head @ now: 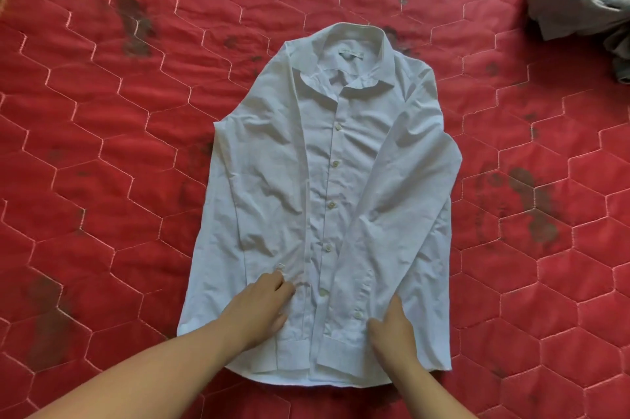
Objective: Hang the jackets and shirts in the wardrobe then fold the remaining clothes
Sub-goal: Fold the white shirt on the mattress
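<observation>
White shirt (341, 179) on red quilt (102, 145) — collar label (347, 53) illegible; left hand (262, 306) pinches it, right hand (392, 330) presses open-fingered

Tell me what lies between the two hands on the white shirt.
In the head view, the buttoned front strip of the white shirt runs between the left hand and the right hand, with one button there.

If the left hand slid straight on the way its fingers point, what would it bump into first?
Probably the button strip down the middle of the white shirt. The left hand rests on it, fingers aimed up and right; the folded sleeve lies beyond.
</observation>
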Demonstrator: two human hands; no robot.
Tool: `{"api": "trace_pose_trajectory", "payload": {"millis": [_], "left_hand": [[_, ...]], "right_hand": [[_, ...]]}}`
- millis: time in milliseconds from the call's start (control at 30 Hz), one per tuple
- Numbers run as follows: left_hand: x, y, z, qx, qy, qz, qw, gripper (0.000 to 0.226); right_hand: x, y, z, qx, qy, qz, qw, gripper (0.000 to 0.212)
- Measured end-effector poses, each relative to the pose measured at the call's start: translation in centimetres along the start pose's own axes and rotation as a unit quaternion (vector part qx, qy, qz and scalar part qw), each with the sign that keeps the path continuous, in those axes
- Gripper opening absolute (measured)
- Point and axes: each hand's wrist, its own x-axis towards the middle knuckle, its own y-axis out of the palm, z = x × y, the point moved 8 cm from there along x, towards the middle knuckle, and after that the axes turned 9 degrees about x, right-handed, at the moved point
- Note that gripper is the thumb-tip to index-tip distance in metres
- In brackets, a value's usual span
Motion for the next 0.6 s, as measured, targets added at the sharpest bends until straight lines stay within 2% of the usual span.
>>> {"api": "trace_pose_trajectory", "payload": {"millis": [67, 100, 167, 200, 300, 367, 433, 500, 533, 567, 600], "left_hand": [[-0.9, 0.3, -0.4, 0.052, 0.036, -0.024, 0.998, 0.057], [-1.4, 0.5, -0.8, 0.078, 0.056, -0.031, 0.995, 0.067], [-2.2, 1.2, -2.0, 0.122, 0.108, -0.031, 0.986, 0.078], [-2.6, 1.9, -2.7, 0.145, 0.14, -0.022, 0.979, 0.082], [-3.5, 3.7, -3.7, 0.221, 0.188, 0.003, 0.957, 0.084], [-3.5, 4.5, -3.8, 0.245, 0.184, 0.003, 0.952, 0.085], [-3.4, 5.1, -3.8, 0.257, 0.176, 0.009, 0.95, 0.086], [-3.6, 5.5, -3.9, 0.246, 0.176, 0.014, 0.953, 0.089], [-3.8, 5.4, -4.1, 0.239, 0.177, 0.012, 0.955, 0.087], [-4.1, 5.2, -4.4, 0.234, 0.182, 0.001, 0.955, 0.081], [-4.2, 4.8, -4.7, 0.235, 0.191, -0.02, 0.953, 0.072]], "right_hand": [[-0.8, -0.6, -0.3, -0.035, -0.026, -0.04, 0.998, 0.057], [-1.1, -1.0, -0.4, -0.068, -0.041, -0.077, 0.994, 0.066], [-1.5, -1.3, 0.6, -0.228, -0.125, -0.131, 0.957, 0.086], [-1.8, -0.6, 1.3, -0.3, -0.199, -0.124, 0.925, 0.085], [-3.5, 3.8, 1.1, -0.455, -0.379, 0.026, 0.806, 0.073], [-3.9, 5.5, 0.0, -0.512, -0.402, 0.077, 0.755, 0.068], [-4.1, 6.2, 0.1, -0.545, -0.427, 0.078, 0.718, 0.06], [-4.3, 7.2, -0.5, -0.577, -0.455, 0.103, 0.67, 0.077], [-4.2, 7.4, -1.0, -0.584, -0.454, 0.121, 0.662, 0.088], [-4.3, 7.4, -1.2, -0.595, -0.455, 0.124, 0.651, 0.087], [-4.8, 7.5, -1.1, -0.598, -0.483, 0.102, 0.632, 0.071]]}}
